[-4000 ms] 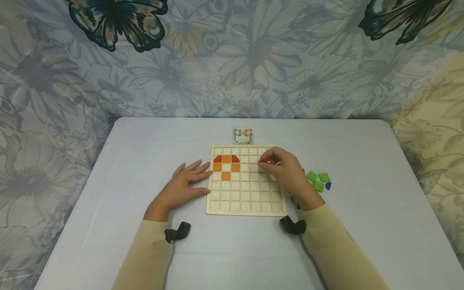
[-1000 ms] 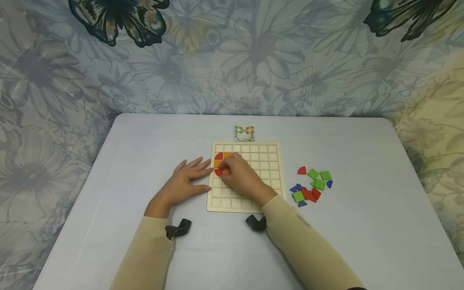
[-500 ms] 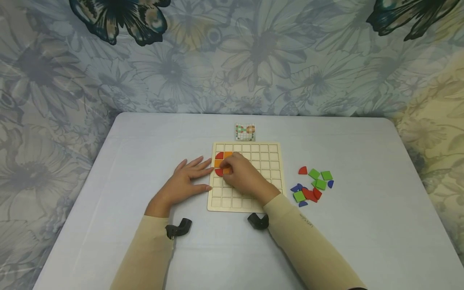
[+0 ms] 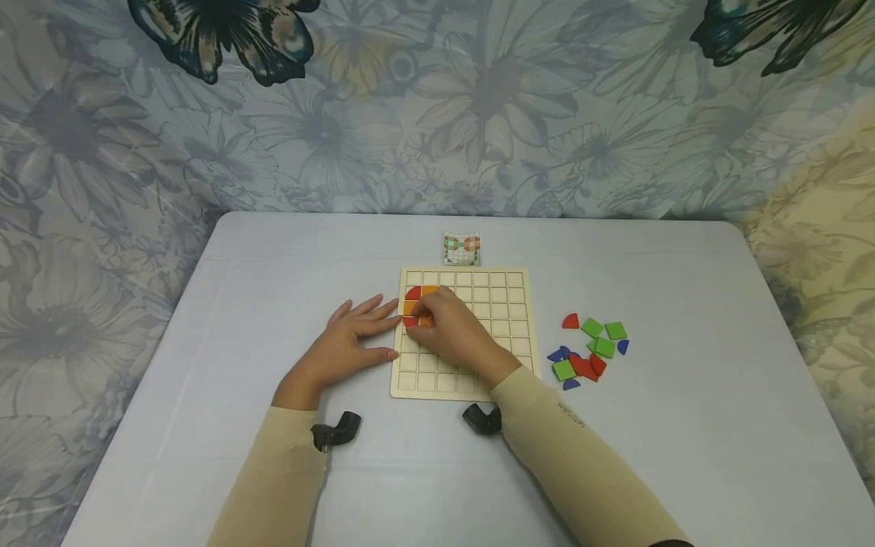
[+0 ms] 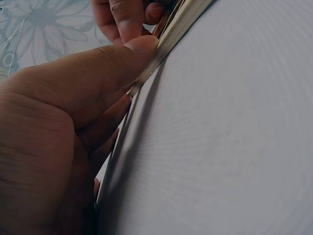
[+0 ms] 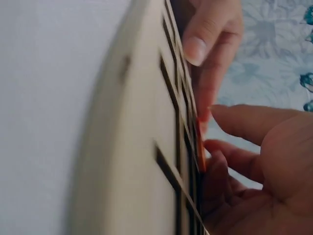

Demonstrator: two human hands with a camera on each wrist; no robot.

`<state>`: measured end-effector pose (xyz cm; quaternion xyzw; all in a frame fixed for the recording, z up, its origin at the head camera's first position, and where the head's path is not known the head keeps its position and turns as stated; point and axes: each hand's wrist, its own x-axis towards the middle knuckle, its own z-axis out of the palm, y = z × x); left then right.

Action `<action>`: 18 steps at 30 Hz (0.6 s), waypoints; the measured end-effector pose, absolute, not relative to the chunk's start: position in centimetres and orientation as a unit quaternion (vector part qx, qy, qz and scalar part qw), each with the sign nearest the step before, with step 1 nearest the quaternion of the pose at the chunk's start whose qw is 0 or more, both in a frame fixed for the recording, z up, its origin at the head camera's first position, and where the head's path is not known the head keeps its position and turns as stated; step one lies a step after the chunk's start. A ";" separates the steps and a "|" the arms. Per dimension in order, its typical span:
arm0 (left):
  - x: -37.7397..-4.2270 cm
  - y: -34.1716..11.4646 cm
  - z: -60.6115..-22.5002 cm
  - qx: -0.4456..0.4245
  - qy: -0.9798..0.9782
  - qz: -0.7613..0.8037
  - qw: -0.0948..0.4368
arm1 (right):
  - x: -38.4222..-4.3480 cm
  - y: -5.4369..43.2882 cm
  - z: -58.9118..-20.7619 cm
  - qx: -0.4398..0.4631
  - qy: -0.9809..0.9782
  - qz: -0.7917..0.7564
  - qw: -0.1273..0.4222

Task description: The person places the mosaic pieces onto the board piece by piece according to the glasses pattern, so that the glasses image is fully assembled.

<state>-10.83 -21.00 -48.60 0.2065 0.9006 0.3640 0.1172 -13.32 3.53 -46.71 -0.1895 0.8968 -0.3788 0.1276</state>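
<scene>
A pale wooden grid board (image 4: 472, 386) lies on the white table. In its upper left cells sit a red quarter-circle tile (image 4: 413, 293) and orange square tiles (image 4: 409, 308). My right hand (image 4: 456, 327) reaches over the board, thumb and index finger at another red quarter-circle tile (image 4: 409, 322) in the left column, seen edge-on as a red-orange strip (image 6: 201, 147) in the right wrist view. That hand hides several neighbouring cells. Spread beside the board, my left hand (image 4: 352, 338) touches its left edge with fingertips, and its thumb (image 5: 142, 45) rests against the rim.
Right of the board lie loose tiles: green squares (image 4: 616, 330), red quarter circles (image 4: 570, 321) and blue pieces (image 4: 571, 385). A small pattern card (image 4: 462, 249) lies just beyond the board's far edge. Behind the table hangs a floral cloth (image 4: 478, 114).
Since four seconds ago my right hand has carried the red tile from the board's right side to the left column. Lately only its thumb shifts slightly left. My left hand stays put.
</scene>
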 end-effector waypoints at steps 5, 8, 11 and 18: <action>-10.8 -21.0 -48.5 0.207 0.901 0.362 0.118 | -13.1 2.9 -46.6 -0.191 0.911 -0.351 0.103; -10.8 -20.9 -48.5 0.208 0.901 0.363 0.118 | -13.0 2.8 -46.5 -0.190 0.916 -0.341 0.094; -10.8 -20.9 -48.4 0.208 0.901 0.363 0.119 | -12.9 2.8 -46.4 -0.191 0.915 -0.343 0.096; -10.8 -20.9 -48.4 0.207 0.902 0.361 0.118 | -12.9 3.4 -46.5 -0.198 0.902 -0.372 0.090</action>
